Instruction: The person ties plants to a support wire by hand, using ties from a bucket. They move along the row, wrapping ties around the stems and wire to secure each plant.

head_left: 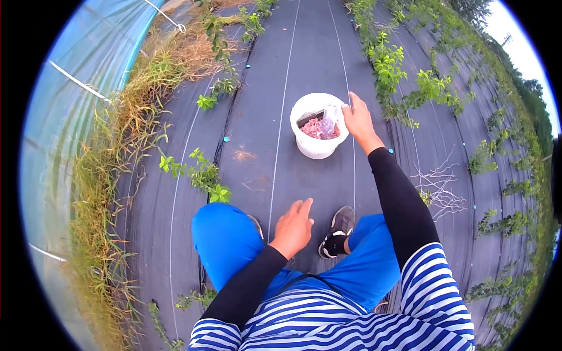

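Note:
A white bucket [316, 149] stands on the black ground cover in front of me. Inside it are a heap of small pink pieces [316, 127], a clear plastic bag [331, 120] and a dark flat object along the back, too small to name. My right hand [359, 121] is at the bucket's right rim, thumb on the inner side and fingers along the outside, closed on it. My left hand [294, 228] hangs above the ground between my knees, fingers loosely apart, holding nothing.
Black ground cover [257, 146] with white lines runs ahead. Leafy plants grow on the left [205, 172] and right [386, 64]. Dry bare twigs [442, 187] lie right. Grass [105, 234] and a bluish plastic sheet wall [70, 117] border the left.

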Available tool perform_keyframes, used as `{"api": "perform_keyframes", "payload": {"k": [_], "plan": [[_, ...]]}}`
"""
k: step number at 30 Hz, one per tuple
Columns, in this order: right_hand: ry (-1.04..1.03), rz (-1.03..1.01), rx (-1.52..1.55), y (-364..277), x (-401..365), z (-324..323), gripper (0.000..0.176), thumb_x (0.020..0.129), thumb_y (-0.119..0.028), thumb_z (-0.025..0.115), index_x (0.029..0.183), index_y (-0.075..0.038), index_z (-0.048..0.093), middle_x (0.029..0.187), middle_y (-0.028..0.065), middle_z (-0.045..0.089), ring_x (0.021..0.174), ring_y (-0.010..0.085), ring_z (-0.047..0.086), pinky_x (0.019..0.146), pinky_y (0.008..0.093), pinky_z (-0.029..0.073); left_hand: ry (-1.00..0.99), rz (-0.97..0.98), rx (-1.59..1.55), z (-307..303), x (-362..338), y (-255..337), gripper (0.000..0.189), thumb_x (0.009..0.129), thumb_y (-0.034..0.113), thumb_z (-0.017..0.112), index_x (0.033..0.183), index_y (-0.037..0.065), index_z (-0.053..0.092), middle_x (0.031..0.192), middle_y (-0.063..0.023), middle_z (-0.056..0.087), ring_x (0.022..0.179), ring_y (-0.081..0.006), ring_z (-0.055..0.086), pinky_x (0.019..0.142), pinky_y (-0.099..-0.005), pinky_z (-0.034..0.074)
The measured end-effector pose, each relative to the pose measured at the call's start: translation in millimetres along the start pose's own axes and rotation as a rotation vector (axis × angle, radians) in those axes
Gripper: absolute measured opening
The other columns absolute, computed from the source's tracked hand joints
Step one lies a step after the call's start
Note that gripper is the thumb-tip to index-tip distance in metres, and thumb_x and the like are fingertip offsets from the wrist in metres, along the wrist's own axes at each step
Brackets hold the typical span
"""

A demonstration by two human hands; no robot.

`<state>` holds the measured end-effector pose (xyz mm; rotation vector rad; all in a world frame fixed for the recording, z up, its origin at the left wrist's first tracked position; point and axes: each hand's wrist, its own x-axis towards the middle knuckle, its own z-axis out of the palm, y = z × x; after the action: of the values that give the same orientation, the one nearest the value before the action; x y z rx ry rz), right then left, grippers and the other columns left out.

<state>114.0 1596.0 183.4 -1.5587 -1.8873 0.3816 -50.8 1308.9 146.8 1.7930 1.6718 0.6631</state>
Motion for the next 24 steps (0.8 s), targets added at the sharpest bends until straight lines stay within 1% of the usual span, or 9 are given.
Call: {"api": "perform_keyframes", "payload": {"k": [5, 8, 9, 12, 14, 17, 19, 21, 24], "plan": [[-0.017, -0.043, -0.009, 10, -17, -48, 0.045, 0.086, -0.026, 0.049, 0.125, -0.003, 0.049, 0.126, 0.0238, 0.049, 0.119, 0.0356, 0.046, 0.099, 0.0396, 0.037, -0.042, 0.069, -0.008, -5, 1, 2, 0.042, 0.084, 0.017, 0.056, 0.125, 0.008, 0.048, 0.125, -0.0176, 0.048, 0.107, -0.0370, 0.053, 0.087, -0.0433, 0.045], [0.102, -0.142, 0.007, 36, -32, -86, 0.037, 0.087, -0.024, 0.051, 0.114, 0.000, 0.057, 0.106, 0.0228, 0.060, 0.106, 0.0342, 0.055, 0.091, 0.0391, 0.042, -0.090, 0.088, 0.001, -10, -4, 8, 0.042, 0.084, 0.018, 0.057, 0.125, 0.009, 0.048, 0.126, -0.0166, 0.048, 0.107, -0.0361, 0.054, 0.087, -0.0427, 0.045], [0.121, -0.130, -0.003, 43, -37, -101, 0.037, 0.087, -0.024, 0.051, 0.114, 0.000, 0.057, 0.106, 0.0228, 0.060, 0.106, 0.0342, 0.055, 0.091, 0.0391, 0.042, -0.098, 0.088, -0.005, -12, -3, 11, 0.043, 0.084, 0.019, 0.057, 0.125, 0.009, 0.048, 0.127, -0.0161, 0.047, 0.106, -0.0355, 0.054, 0.087, -0.0423, 0.046], [0.010, 0.121, 0.235, 50, -69, -150, 0.036, 0.089, -0.024, 0.051, 0.116, 0.000, 0.056, 0.105, 0.0153, 0.062, 0.092, 0.0208, 0.063, 0.080, 0.0322, 0.047, -0.008, 0.166, -0.057, -13, -2, 6, 0.031, 0.084, 0.020, 0.058, 0.113, 0.007, 0.057, 0.120, -0.0148, 0.053, 0.105, -0.0332, 0.055, 0.086, -0.0395, 0.046], [0.047, 0.227, 0.369, 40, -108, -184, 0.036, 0.090, -0.023, 0.050, 0.117, -0.001, 0.055, 0.105, 0.0136, 0.062, 0.090, 0.0188, 0.063, 0.079, 0.0315, 0.047, 0.113, 0.184, -0.134, -23, -1, 13, 0.020, 0.084, 0.023, 0.060, 0.090, 0.004, 0.066, 0.111, -0.0141, 0.060, 0.101, -0.0311, 0.058, 0.084, -0.0360, 0.047], [0.076, 0.327, 0.582, 40, -161, -218, 0.037, 0.092, -0.023, 0.048, 0.121, -0.002, 0.052, 0.106, 0.0122, 0.061, 0.090, 0.0182, 0.063, 0.075, 0.0317, 0.049, 0.161, 0.141, -0.296, -41, 4, 3, 0.025, 0.089, 0.022, 0.057, 0.082, 0.001, 0.067, 0.104, -0.0124, 0.064, 0.093, -0.0214, 0.061, 0.081, -0.0324, 0.047], [0.137, 0.449, 0.764, 51, -197, -226, 0.037, 0.092, -0.023, 0.049, 0.121, -0.001, 0.052, 0.107, 0.0128, 0.061, 0.089, 0.0191, 0.063, 0.074, 0.0309, 0.050, 0.198, 0.127, -0.470, -63, 5, 6, 0.026, 0.092, 0.019, 0.053, 0.087, -0.002, 0.066, 0.103, -0.0105, 0.064, 0.092, -0.0168, 0.060, 0.080, -0.0303, 0.047], [0.135, 0.501, 0.791, 63, -225, -229, 0.036, 0.092, -0.023, 0.049, 0.121, -0.001, 0.052, 0.106, 0.0129, 0.061, 0.088, 0.0193, 0.063, 0.074, 0.0307, 0.050, 0.405, 0.288, -0.379, -87, 16, -7, 0.025, 0.093, 0.017, 0.051, 0.103, -0.003, 0.063, 0.107, -0.0098, 0.063, 0.092, -0.0156, 0.060, 0.080, -0.0284, 0.047], [0.116, 0.569, 0.870, 70, -246, -230, 0.036, 0.093, -0.022, 0.048, 0.121, 0.000, 0.052, 0.106, 0.0131, 0.061, 0.087, 0.0194, 0.063, 0.074, 0.0305, 0.051, 0.456, 0.129, -0.504, -137, 21, -19, 0.037, 0.093, 0.015, 0.050, 0.129, 0.004, 0.048, 0.119, -0.0107, 0.056, 0.098, -0.0161, 0.058, 0.082, -0.0278, 0.046]]}}
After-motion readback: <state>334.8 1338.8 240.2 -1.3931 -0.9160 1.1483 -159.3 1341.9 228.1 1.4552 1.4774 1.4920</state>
